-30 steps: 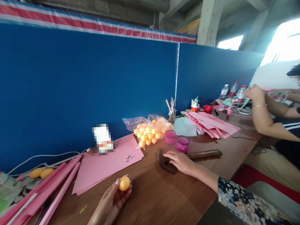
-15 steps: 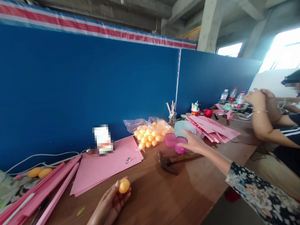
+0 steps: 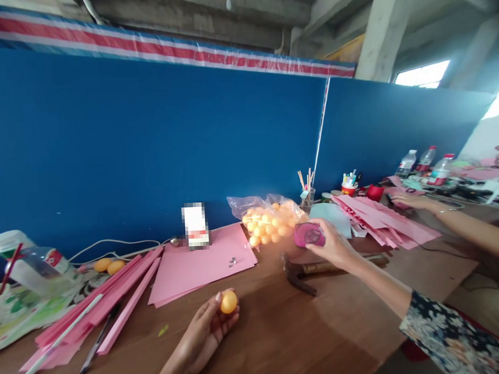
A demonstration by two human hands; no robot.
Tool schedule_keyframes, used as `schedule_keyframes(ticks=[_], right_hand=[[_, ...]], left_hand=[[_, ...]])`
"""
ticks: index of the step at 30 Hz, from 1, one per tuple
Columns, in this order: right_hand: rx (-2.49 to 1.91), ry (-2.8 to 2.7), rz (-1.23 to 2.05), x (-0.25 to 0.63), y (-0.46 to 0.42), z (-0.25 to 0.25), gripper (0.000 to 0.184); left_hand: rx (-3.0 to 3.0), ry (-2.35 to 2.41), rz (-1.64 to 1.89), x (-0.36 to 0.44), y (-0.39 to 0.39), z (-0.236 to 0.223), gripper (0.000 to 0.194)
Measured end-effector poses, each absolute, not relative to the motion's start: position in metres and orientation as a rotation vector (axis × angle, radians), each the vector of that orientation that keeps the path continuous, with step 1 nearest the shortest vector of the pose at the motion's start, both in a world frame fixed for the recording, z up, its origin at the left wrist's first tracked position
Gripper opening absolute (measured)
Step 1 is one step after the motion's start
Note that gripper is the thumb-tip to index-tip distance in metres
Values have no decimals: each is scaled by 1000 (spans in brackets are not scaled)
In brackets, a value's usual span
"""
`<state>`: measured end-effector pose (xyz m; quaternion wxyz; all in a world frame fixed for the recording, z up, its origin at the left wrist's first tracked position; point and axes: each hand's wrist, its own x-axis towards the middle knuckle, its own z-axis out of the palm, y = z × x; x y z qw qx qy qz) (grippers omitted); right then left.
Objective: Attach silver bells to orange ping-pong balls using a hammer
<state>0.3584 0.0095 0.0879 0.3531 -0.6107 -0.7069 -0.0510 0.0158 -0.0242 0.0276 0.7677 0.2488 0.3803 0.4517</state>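
My left hand (image 3: 212, 323), palm up over the near side of the table, has its fingers closed around an orange ping-pong ball (image 3: 228, 302). Farther right, my right hand (image 3: 327, 240) grips a small magenta plastic container (image 3: 304, 235) above the tabletop. The side turned towards me is roundish with a darker middle; my fingers cover its right end. Just behind it lies a clear plastic bag of orange balls (image 3: 271, 225). Below my right forearm is a hammer (image 3: 298, 276) with a wooden handle, lying on the brown table (image 3: 276, 340).
Pink sheets (image 3: 195, 272) with small metal bits lie behind my left hand. Pink strips (image 3: 126, 311) and a plastic jar (image 3: 42, 268) are at left. More pink paper (image 3: 392, 225) and bottles (image 3: 441, 170) stand right, where another person's arm (image 3: 461, 216) reaches in.
My right hand has closed on the magenta container and lifted and turned it. The left hand keeps the ball. The view has swung right-to-left, showing more at left; the other person's arms have lowered.
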Motion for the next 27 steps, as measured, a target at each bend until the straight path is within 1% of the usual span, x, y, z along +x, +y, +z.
schedule_keyframes(ticks=[6,13,19,27], right_hand=[[-1252,-2043,-19,298,7,99,48],[-1042,-2185,11,264,16,93,51],[-1100,-2288,-99,249,49,83,48],[-1218,-2580,-256,218,74,78,50]], left_hand=[[536,781,961,12,-21,20,28],[562,679,932,9,-18,12,30],[556,707,940,10,-19,16,30],[576,668,916,9,-16,11,34]])
